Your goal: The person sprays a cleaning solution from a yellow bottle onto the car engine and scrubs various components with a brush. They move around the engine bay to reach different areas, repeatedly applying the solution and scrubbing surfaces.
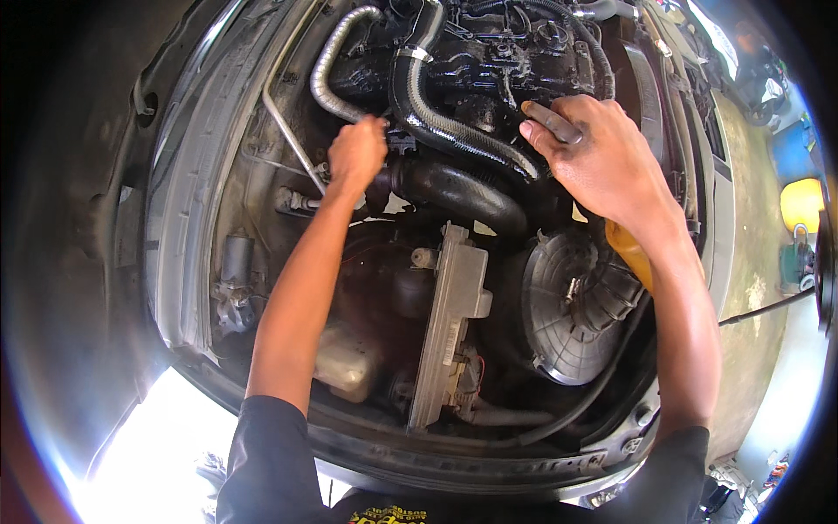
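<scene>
My left hand [356, 155] is closed in a fist beside the lower end of a silver ribbed hose [325, 74]. Whatever its fingers grip, if anything, is hidden. Over the right side of the engine bay, my right hand [607, 162] is closed round a short grey-brown cylindrical piece [553, 122], pressed between thumb and fingers. Just left of that hand runs a black braided hose [458, 133] with a metal clamp [414, 53] higher up. A thick black pipe [458, 190] curves between both hands. The dark engine [502, 52] lies beyond them.
Nearer me are a grey radiator top [449, 323], a round black air filter housing [567, 319] and a whitish plastic reservoir [346, 362]. Something yellow [628, 251] shows under my right forearm. A thin metal pipe [292, 140] slants at left. Outside, at right, stands a yellow container [801, 206].
</scene>
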A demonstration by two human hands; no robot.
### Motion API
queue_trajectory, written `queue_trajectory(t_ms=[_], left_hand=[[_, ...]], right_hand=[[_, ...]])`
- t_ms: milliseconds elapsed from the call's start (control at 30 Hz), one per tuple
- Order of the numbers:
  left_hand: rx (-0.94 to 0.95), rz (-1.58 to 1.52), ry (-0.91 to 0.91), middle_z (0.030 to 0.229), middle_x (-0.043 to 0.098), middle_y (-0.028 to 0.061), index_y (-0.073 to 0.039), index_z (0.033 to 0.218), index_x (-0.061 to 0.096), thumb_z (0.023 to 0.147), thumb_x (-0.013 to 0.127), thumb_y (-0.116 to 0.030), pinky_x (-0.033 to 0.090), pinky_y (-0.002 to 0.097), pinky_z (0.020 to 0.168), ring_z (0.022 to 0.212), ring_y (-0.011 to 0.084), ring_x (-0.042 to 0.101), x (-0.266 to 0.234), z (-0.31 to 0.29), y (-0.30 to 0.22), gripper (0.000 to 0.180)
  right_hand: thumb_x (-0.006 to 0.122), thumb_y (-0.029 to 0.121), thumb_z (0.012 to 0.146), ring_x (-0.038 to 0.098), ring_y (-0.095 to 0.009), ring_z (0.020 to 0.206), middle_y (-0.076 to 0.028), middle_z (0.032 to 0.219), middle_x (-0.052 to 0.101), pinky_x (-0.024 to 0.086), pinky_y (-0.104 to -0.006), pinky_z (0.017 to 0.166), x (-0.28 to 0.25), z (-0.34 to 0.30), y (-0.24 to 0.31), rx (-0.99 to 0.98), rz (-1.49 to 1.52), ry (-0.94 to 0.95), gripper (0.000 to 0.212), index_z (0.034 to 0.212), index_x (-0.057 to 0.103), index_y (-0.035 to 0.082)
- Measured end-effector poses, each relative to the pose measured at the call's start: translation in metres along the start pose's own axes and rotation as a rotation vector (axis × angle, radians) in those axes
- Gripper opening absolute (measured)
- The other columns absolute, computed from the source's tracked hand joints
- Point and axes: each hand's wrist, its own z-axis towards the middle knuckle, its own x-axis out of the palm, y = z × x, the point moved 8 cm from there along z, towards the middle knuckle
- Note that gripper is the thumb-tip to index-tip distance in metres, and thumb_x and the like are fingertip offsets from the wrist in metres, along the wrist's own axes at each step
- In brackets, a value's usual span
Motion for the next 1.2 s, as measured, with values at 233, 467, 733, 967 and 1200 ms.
queue_trajectory(t_ms=[233,467,733,967,1200], left_hand=[[-0.156,-0.049,-0.136,0.116,0.083,0.0320,-0.009,0.127,0.081,0.120,0.057,-0.037,0.063,0.0660,0.098,0.112,0.0550,0.080,0.008,-0.002,0.012,0.037],[0.024,-0.194,-0.073,0.112,0.080,0.0352,0.000,0.123,0.077,0.120,0.056,-0.035,0.060,0.0683,0.099,0.111,0.0593,0.076,0.027,-0.007,-0.006,0.041],[0.029,-0.258,-0.041,0.116,0.080,0.0346,-0.007,0.128,0.080,0.119,0.057,-0.036,0.060,0.0667,0.102,0.116,0.0584,0.075,0.049,-0.005,-0.002,0.037],[-0.458,-0.206,-0.228,0.117,0.082,0.0337,-0.001,0.118,0.083,0.120,0.057,-0.036,0.061,0.0657,0.101,0.115,0.0552,0.078,0.010,0.000,0.049,0.044],[-0.242,-0.240,0.069,0.129,0.082,0.0300,-0.009,0.127,0.086,0.108,0.072,-0.021,0.063,0.0593,0.109,0.125,0.0498,0.078,0.039,-0.004,0.002,0.027]], right_hand=[[0.084,0.033,0.106,0.072,-0.054,0.088,-0.029,0.085,0.072,0.056,-0.0557,0.078,-0.001,0.000,0.004,-0.091,-0.027,-0.093,0.038,0.096,0.079,-0.003],[0.083,0.039,0.108,0.072,-0.050,0.093,-0.024,0.092,0.074,0.057,-0.0543,0.083,0.006,0.001,0.000,-0.159,-0.042,-0.036,0.037,0.106,0.085,0.001],[0.081,0.039,0.110,0.074,-0.041,0.096,-0.019,0.102,0.078,0.057,-0.0486,0.088,0.000,0.013,0.015,-0.154,-0.044,-0.014,0.034,0.124,0.089,0.009],[0.075,0.045,0.110,0.073,-0.050,0.121,-0.026,0.119,0.081,0.059,-0.0521,0.105,-0.003,0.012,0.025,-0.070,0.057,0.118,0.049,0.121,0.083,-0.002],[0.085,0.045,0.104,0.072,-0.046,0.126,-0.029,0.125,0.080,0.057,-0.0502,0.109,-0.008,0.003,0.027,0.071,0.100,0.076,0.053,0.125,0.083,-0.003]])
